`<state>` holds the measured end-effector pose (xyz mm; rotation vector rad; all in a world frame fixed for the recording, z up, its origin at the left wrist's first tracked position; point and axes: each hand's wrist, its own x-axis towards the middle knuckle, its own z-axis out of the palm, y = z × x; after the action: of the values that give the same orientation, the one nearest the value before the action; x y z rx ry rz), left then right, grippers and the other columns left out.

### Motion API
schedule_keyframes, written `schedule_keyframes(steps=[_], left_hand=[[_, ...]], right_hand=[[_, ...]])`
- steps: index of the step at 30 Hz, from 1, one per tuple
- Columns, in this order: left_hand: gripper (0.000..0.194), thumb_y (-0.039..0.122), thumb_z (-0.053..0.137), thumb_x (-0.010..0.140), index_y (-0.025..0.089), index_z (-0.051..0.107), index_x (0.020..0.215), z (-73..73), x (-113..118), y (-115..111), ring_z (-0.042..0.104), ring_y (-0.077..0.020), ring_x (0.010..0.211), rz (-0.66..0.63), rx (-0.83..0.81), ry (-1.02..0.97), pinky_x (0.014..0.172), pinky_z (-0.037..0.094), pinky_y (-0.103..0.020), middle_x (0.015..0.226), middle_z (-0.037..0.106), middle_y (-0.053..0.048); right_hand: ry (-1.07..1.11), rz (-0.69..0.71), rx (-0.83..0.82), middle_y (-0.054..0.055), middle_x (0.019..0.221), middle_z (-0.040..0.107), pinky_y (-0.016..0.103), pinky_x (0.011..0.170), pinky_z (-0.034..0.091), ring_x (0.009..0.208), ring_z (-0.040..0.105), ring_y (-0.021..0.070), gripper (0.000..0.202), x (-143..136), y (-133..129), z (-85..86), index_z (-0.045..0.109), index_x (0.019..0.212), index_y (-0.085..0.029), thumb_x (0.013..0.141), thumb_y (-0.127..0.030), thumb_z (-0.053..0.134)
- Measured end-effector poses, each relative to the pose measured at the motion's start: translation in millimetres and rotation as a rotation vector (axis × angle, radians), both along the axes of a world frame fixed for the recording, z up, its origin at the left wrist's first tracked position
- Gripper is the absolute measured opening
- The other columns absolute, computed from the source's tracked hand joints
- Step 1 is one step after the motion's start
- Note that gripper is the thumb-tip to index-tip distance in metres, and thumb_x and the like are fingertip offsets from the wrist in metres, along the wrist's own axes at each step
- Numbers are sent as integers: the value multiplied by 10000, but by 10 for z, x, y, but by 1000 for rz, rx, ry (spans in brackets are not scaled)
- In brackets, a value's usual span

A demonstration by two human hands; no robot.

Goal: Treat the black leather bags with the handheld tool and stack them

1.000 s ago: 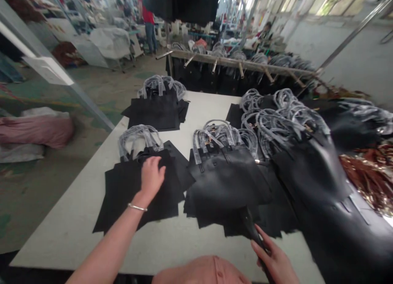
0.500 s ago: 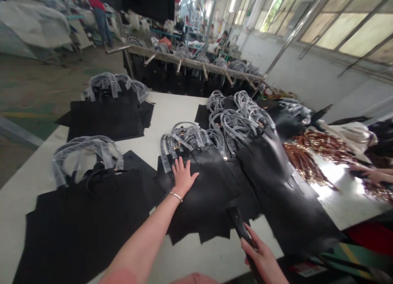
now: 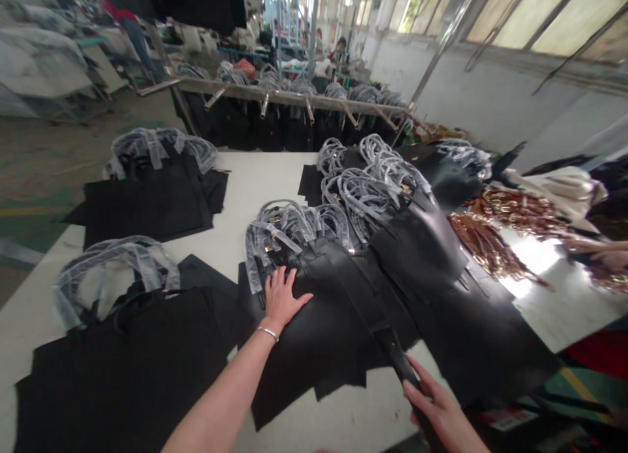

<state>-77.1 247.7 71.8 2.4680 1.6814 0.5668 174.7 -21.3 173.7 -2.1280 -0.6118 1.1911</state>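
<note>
My left hand (image 3: 283, 299) lies flat with spread fingers on a black leather bag panel (image 3: 314, 309) in the middle of the table, just below its plastic-wrapped handles (image 3: 289, 221). In my right hand (image 3: 432, 397), at the lower right, is a long black strip (image 3: 400, 358), gripped between thumb and fingers. Its far end reaches over the right part of the middle panels. More black panels with wrapped handles lie to the left (image 3: 127, 361) and to the right (image 3: 481, 322).
The pale table (image 3: 255, 178) carries another black stack (image 3: 147, 201) at the back left and brown tassels (image 3: 490, 250) at the right. Another person's hand (image 3: 606, 253) is at the right edge. A metal rack (image 3: 294, 100) with hanging bags stands behind.
The view has shifted, and the table's contents appear further left. The strip in my right hand now reaches onto the middle panels. My left hand stays flat on the bag panel.
</note>
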Motion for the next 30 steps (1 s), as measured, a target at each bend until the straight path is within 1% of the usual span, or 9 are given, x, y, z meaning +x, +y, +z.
schedule_keyframes(steps=[2,5,10,13,16,19,23,27,30], left_hand=[[815,682,607,720,194,469,1359,-1,-1,-141,341,-357,1328,-24,-11,17,1116,194,-511,1437,402,-163],[817,680,610,720,191,468,1360,-3,14,-373,344,-353,1332,-75,-31,37,1118,202,-508,1445,393,-167],[787,658,592,750,182,465,1364,-1,85,-755,326,-362,1346,-91,-51,63,1123,191,-529,1465,368,-171],[795,655,614,733,193,469,1363,18,161,-1002,323,-367,1349,-113,-66,71,1130,181,-539,1483,346,-162],[796,634,638,725,195,461,1365,26,238,-1254,323,-361,1354,-162,-75,55,1136,180,-546,1499,327,-153],[782,609,638,744,166,444,1359,-8,283,-1459,291,-349,1377,-185,-64,34,1142,170,-555,1512,302,-160],[781,634,605,762,127,439,1330,-94,286,-1602,276,-348,1386,-204,-41,15,1137,165,-577,1499,315,-190],[795,681,564,763,117,448,1311,-152,277,-1627,274,-355,1386,-208,-26,15,1130,168,-591,1498,310,-200],[798,683,552,770,107,447,1312,-161,279,-1623,272,-353,1387,-206,-18,13,1133,163,-590,1496,313,-204]], right_hand=[[68,14,15,-15,662,613,253,467,448,496,538,154,824,17,28,-19,404,1422,-181,724,-553,639],[117,43,25,-8,732,617,254,498,463,525,538,146,791,-22,45,-17,423,1412,-206,726,-527,651],[166,147,26,-25,691,584,247,490,438,506,511,128,716,-188,-34,-14,442,1409,-198,772,-469,625],[189,163,37,-32,659,584,235,473,426,494,515,126,654,-267,-65,-52,454,1404,-216,810,-447,596],[204,161,33,-36,661,588,232,467,440,487,529,125,642,-304,-25,-113,441,1412,-230,820,-441,578],[197,183,22,-24,702,628,232,444,444,447,528,113,650,-326,80,-168,440,1412,-232,811,-435,581],[176,224,17,4,779,673,227,418,443,413,541,100,629,-377,299,-197,472,1393,-220,808,-426,576],[174,255,23,2,785,668,216,415,444,412,566,95,604,-430,524,-187,480,1388,-211,825,-413,561],[169,263,27,-7,779,669,202,412,444,404,565,82,586,-438,546,-182,476,1391,-221,841,-413,544]])
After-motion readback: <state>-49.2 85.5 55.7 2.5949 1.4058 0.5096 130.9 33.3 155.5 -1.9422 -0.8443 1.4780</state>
